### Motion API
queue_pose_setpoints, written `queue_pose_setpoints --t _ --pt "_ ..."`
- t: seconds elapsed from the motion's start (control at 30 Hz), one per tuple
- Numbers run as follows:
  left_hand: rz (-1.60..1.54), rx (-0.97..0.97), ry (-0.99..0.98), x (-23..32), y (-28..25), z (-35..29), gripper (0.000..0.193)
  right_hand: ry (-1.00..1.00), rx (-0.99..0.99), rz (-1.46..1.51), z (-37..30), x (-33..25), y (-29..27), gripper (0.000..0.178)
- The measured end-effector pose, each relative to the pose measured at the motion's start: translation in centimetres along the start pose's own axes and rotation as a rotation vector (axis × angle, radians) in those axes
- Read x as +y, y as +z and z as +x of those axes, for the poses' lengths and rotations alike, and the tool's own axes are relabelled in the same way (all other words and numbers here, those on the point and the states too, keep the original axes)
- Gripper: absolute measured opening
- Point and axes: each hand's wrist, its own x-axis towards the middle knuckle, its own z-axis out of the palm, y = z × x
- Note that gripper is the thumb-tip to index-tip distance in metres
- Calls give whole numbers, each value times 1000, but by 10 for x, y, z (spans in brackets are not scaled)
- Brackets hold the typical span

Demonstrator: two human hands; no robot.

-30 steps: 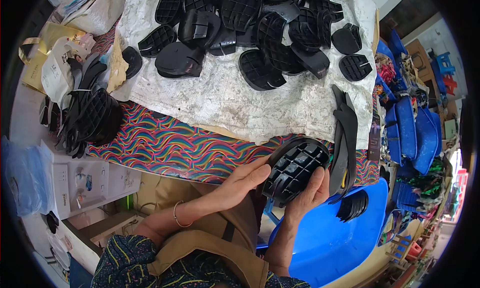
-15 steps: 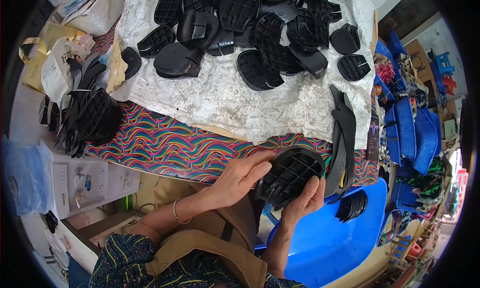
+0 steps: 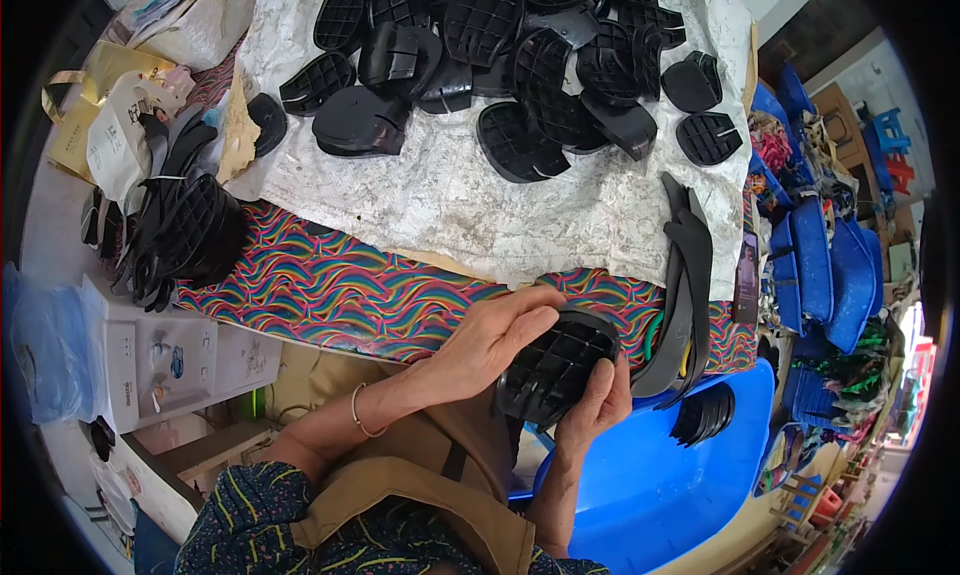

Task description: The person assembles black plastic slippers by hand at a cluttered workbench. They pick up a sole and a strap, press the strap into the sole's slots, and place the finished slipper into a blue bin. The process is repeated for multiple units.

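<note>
Between my two hands is a black moulded sole piece (image 3: 560, 363), its ribbed grid side facing up. My left hand (image 3: 495, 340) grips its left and upper edge, fingers curled at the rim and thumb across the top. On the lower right side, my right hand (image 3: 597, 407) holds the edge with the thumb on the rim and the other fingers underneath, mostly hidden. The piece is over the table's near edge. Just right of it hang long black straps (image 3: 685, 285). Across the far part of the table lie many similar loose sole pieces (image 3: 483, 20).
A white sheet (image 3: 420, 205) covers the far table, with a colourful patterned cloth (image 3: 330, 280) along the near side. Strapped bundles of sole pieces (image 3: 200, 230) stand at left. Below right is a blue tub (image 3: 650, 505) with a nested black stack (image 3: 703, 415). Blue bins (image 3: 850, 265) stand beyond.
Both hands have carried the sole piece slightly left and toward me, and it has turned a little. The grip stays on both sides.
</note>
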Motion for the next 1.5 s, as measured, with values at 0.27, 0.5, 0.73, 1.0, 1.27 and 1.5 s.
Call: queue_pose_setpoints --t 0.27,0.5,0.73,1.0,1.27,1.5 --pt "280 -185 -66 -12 -2 -13 39 112 9 148 0 -8 7 35" --pt "-284 -183 -292 4 -24 -3 62 196 -239 189 -1 -1 4 37" --pt "-114 -490 -257 21 -51 6 72 173 -545 359 32 -33 -15 44" --pt "-159 -636 -295 11 -58 9 76 -57 -887 -169 63 -53 -5 23" --pt "-223 -597 -405 8 -61 9 73 138 -751 98 43 -32 -6 30" --pt "-394 -440 -497 15 -59 10 70 -49 -477 -135 19 -31 5 32"
